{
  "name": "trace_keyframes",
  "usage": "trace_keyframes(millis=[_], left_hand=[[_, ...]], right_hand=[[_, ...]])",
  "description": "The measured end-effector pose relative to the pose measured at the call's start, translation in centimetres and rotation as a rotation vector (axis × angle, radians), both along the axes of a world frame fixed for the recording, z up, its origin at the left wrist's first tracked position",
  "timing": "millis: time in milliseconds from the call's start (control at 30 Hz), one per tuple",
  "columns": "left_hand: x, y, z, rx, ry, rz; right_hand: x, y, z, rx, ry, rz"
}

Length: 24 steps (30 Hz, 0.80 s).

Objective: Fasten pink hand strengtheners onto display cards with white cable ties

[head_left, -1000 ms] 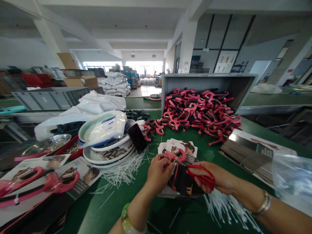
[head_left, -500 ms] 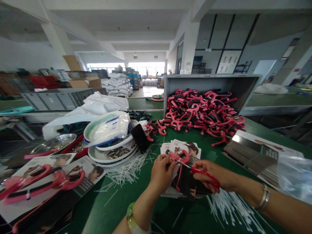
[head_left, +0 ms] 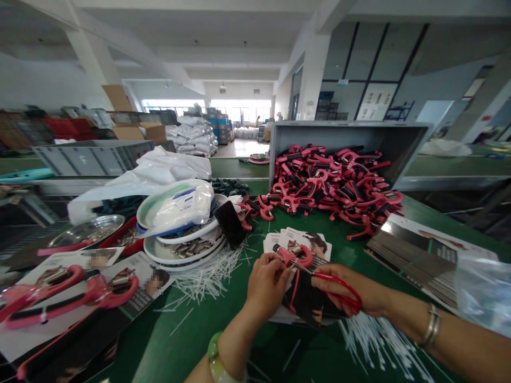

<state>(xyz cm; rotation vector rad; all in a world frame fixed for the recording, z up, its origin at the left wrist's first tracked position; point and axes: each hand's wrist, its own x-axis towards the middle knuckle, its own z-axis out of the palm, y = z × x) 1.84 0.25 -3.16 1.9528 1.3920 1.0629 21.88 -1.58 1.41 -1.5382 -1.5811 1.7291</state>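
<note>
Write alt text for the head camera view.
Right hand holds red-handled metal scissors at a pink, metal-sprung tool on printed cards, left hand at its near side. Behind, similar pink tools spill from a tipped grey plastic crate onto a green table.

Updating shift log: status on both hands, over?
Left hand pinching pink tool over card stack. Right hand holding red-handled scissors, blades at tool. Loose white ties beside right hand.

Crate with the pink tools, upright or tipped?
Tipped: the crate lies on its side, pink tools spilling from its mouth onto the table.
</note>
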Motion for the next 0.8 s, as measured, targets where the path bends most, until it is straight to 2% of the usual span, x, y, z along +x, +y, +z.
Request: trace_keyframes(millis=[133, 200, 300, 433, 500, 633, 800], left_hand=[[0.2, 0.4, -0.5, -0.027, -0.087, 0.036], [-0.1, 0.8, -0.7, -0.031, -0.195, 0.067], [-1.8, 1.7, -0.8, -0.055, -0.295, 0.203], [-4.5, 2.2, -0.7, -0.093, -0.090, 0.384], [-5.1, 1.8, -0.4, -0.119, -0.004, 0.339], [-4.7, 0.2, 0.1, -0.145, 0.056, 0.077], [-4.0, 0.0, -0.1, -0.152, 0.034, 0.055]], right_hand=[[1.1, -0.3, 0.2, 0.002, -0.061, 0.059], [1.9, 0.0, 0.8, -0.017, -0.117, 0.150], [2.6, 1.0, 2.3, -0.012, -0.208, 0.309], [1.0, 2.6, 4.1, 0.139, -0.369, 0.479], [-0.4, 3.3, 4.6, 0.207, -0.430, 0.533], [-2.6, 4.6, 4.9, 0.181, -0.481, 0.612], [-3.4, 6.1, 4.9, 0.087, -0.575, 0.646]])
